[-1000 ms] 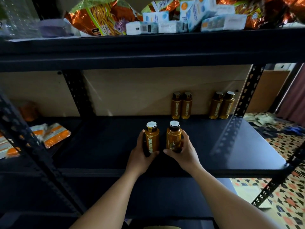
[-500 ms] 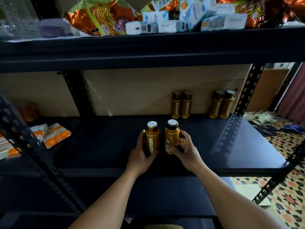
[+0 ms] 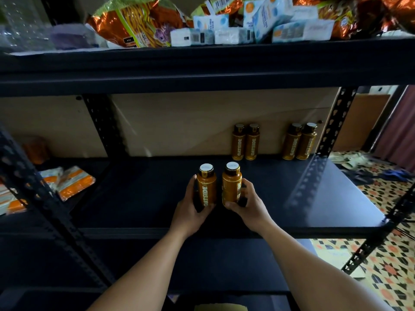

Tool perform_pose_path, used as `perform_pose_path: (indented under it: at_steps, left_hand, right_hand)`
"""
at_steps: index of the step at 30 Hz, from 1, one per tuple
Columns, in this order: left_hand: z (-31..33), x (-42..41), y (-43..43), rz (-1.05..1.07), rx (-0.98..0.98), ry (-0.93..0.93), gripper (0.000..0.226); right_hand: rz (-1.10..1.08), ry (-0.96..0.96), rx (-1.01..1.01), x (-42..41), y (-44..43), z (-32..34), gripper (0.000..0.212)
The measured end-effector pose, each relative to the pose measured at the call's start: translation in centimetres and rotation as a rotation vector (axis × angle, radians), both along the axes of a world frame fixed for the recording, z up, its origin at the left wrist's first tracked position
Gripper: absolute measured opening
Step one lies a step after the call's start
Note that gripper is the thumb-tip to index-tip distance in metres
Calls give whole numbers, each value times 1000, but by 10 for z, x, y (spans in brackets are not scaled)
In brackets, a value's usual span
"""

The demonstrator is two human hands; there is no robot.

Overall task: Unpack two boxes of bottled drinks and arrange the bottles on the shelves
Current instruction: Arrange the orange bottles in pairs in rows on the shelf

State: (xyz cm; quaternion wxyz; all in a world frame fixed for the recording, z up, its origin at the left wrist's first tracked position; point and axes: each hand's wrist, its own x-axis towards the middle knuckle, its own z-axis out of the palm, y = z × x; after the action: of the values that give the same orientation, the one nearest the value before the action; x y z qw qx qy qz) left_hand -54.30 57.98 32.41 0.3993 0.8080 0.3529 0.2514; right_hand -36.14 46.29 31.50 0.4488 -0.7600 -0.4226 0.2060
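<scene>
amber in colour, the left bottle (image 3: 206, 189) and the right bottle (image 3: 231, 185) stand side by side near the front of the dark middle shelf (image 3: 134, 194), upright and almost touching, each with a pale cap. the left hand (image 3: 189, 212) wraps the left bottle, thumb on its left side and fingers curled round the lower front, the "oatside" label facing the camera. the right hand (image 3: 249, 205) grips the right bottle low down, thumb against its near face and fingers curled round the right side (its label is turned mostly away). the hands hide both bases, so i cannot tell whether the bottles rest on the board. at the far edge, against the beige back panel (image 3: 179, 126), two more pairs stand upright: a middle pair (image 3: 246, 142) and a right pair (image 3: 299, 142) beside the perforated post (image 3: 332, 122). far left lie orange packets (image 3: 74, 181). the top shelf (image 3: 202, 63) carries snack bags (image 3: 139, 21) and blue-white cartons (image 3: 224, 35). a patterned floor (image 3: 393, 265) shows at right.
</scene>
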Motion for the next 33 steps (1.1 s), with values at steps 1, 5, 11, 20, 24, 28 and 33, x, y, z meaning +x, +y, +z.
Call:
perform_pose_path:
  at_steps: [1, 5, 11, 20, 24, 28, 33]
  left_hand:
    - [1, 0, -1, 1, 1, -1, 105]
    - [5, -1, -4, -12, 16, 19, 111]
    - [6, 0, -7, -23, 71, 49, 112]
    - [3, 2, -9, -20, 114, 59, 110]
    - [0, 3, -7, -25, 116, 56, 109]
    - [-2, 3, -5, -31, 132, 45, 109]
    - [-1, 8, 4, -25, 146, 57, 108]
  right_hand:
    - [-4, -9, 10, -1, -1, 0, 96]
    - [31, -28, 40, -2, -6, 1, 110]
    - [37, -126, 33, -7, -5, 2, 108]
    - [19, -218, 28, -11, -2, 1, 107]
    - [40, -230, 20, -10, -4, -1, 110]
    - [48, -245, 15, -8, -3, -3, 112]
    - [68, -244, 6, -2, 8, 1, 117]
